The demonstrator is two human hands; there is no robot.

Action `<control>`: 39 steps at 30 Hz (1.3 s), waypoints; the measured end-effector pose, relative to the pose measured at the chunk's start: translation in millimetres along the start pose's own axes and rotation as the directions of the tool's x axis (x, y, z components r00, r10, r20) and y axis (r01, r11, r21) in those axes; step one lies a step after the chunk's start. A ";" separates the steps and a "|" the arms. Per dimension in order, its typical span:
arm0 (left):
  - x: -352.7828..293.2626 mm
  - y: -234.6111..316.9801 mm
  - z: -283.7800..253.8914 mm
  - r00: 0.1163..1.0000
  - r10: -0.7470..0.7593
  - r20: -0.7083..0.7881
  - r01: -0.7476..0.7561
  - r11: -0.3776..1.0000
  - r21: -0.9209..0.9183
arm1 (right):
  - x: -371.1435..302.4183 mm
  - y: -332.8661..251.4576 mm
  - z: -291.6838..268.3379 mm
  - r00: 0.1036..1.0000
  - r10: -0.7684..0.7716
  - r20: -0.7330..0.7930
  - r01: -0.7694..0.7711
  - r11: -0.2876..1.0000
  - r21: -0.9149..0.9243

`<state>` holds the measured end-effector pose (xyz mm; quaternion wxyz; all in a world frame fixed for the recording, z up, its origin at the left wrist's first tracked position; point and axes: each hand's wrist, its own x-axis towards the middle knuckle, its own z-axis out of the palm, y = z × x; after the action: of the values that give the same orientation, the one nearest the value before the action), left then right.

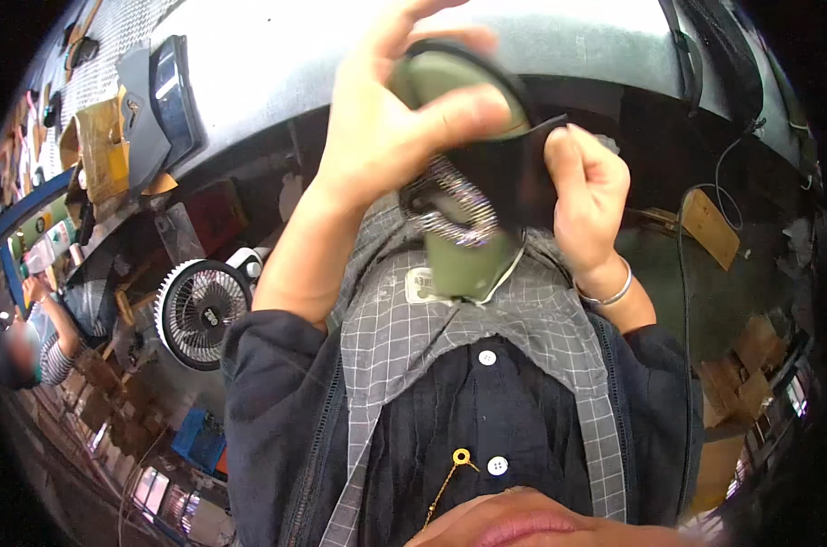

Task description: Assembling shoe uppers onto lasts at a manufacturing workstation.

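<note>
What looks like a green and black slipper (468, 264) is held up over my lap, its near end resting by the apron. An oval rhinestone buckle (468, 202) sits on its dark upper. My left hand (386, 128) is wrapped round the far end, with the thumb pressed across the green inner face; motion blurs the fingers. On the other side, my right hand (588, 187) is closed, with thumb and fingertips pinching the slipper's black edge. A pale thread or trim runs along the near green end. The underside is hidden.
A metal-topped workbench (277, 55) lies just beyond my hands. On its left are a dark tray (174, 96) and grey and tan cut pieces (113, 146). A round fan (204, 314) stands at left, near another person (44, 342). A black cable (682, 273) hangs at right.
</note>
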<state>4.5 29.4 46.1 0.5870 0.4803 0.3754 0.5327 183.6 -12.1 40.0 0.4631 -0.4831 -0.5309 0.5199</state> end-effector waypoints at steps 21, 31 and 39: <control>-14.4 -38.1 -34.0 0.996 0.027 0.088 0.022 0.855 -0.518 | 2.9 -11.6 -37.6 0.727 0.135 0.673 -0.097 0.991 -0.094; 20.1 -56.5 -11.7 0.894 0.348 0.281 -0.118 0.790 -0.601 | 8.6 34.6 -4.1 0.662 0.218 0.718 -0.446 0.884 0.143; -29.8 -40.0 16.2 0.999 0.023 -0.038 -0.028 0.987 -0.158 | 8.0 24.8 15.3 0.922 0.269 0.279 -0.388 0.644 0.660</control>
<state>26.0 -1.5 9.6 0.6097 0.4272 0.3362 0.5768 168.3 -6.0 14.7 0.4663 -0.3159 -0.2298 0.7937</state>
